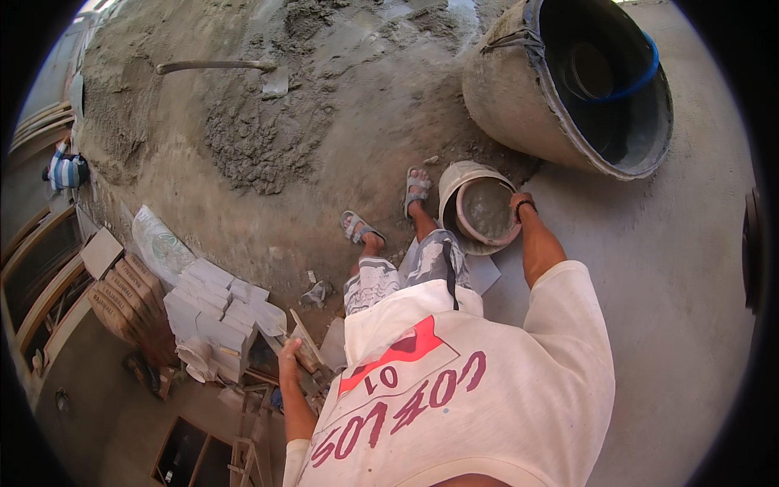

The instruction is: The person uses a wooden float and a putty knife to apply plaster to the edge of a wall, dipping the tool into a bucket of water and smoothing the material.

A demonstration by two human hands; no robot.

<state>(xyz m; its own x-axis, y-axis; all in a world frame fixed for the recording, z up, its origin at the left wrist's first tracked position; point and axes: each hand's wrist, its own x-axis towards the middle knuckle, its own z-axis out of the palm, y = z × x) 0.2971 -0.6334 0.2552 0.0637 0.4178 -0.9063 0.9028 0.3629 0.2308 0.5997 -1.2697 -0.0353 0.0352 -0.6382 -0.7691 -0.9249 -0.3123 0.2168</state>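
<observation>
My right hand [522,203], with a dark bracelet at its wrist, is closed on the rim of a bucket [506,241] to the right of my feet. The bucket has a pinkish rim, holds grey wet contents, and sits within or against a pale, cement-crusted bucket [454,180]. Low on my left side, my left hand [290,355] has its fingers curled beside a narrow wooden board [305,331]. What those fingers hold is too small and partly hidden to make out.
A large cement-crusted drum [507,97] stands at the upper right, with a blue loop [654,65] inside. A hoe [215,66] lies by wet mortar [264,146]. Stacked tiles [215,304] and brown cartons [126,296] are left. Another person [66,170] is far left.
</observation>
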